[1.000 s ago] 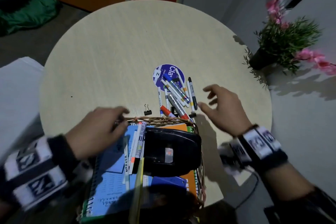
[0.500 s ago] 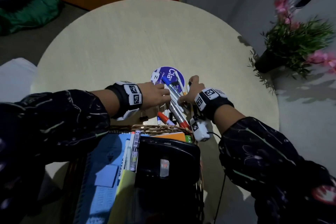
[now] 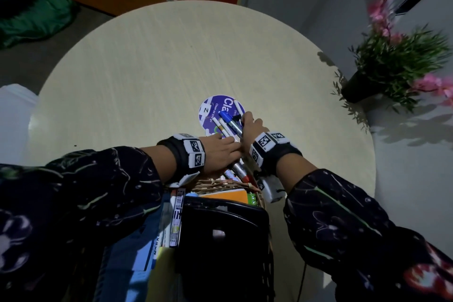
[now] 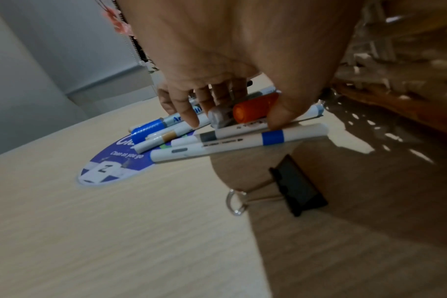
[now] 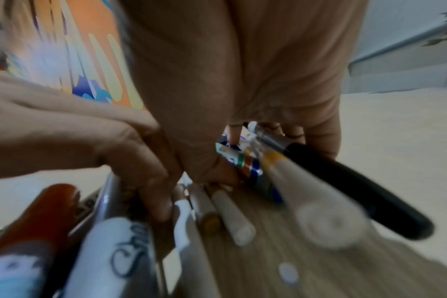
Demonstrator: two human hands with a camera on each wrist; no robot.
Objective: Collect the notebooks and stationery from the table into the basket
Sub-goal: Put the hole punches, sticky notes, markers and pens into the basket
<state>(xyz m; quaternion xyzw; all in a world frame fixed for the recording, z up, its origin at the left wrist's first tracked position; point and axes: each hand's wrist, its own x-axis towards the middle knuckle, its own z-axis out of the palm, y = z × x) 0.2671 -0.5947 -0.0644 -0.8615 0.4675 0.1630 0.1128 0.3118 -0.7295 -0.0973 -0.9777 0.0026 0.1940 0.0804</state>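
Several markers (image 3: 229, 125) lie bunched on the round table (image 3: 147, 68), partly over a purple round sticker (image 3: 212, 108), just beyond the wicker basket (image 3: 220, 182). My left hand (image 3: 220, 152) grips the bunch from the left, its thumb and fingers curled around an orange-capped marker (image 4: 255, 109) and white ones (image 4: 242, 141). From the right, my right hand (image 3: 250, 127) curls its fingers round more markers, among them a black one (image 5: 357, 191). The basket holds blue and orange notebooks, pens and a black hole punch (image 3: 220, 233). A black binder clip (image 4: 296, 185) lies on the table under my left wrist.
A potted plant with pink flowers (image 3: 392, 64) stands on a ledge past the table's right edge. A green cloth (image 3: 36, 17) lies on the floor at far left. The far half of the table is bare wood.
Both hands left the sides of the basket, reached forward to the marker pile and closed round it. Since half a second ago they have squeezed the markers together.
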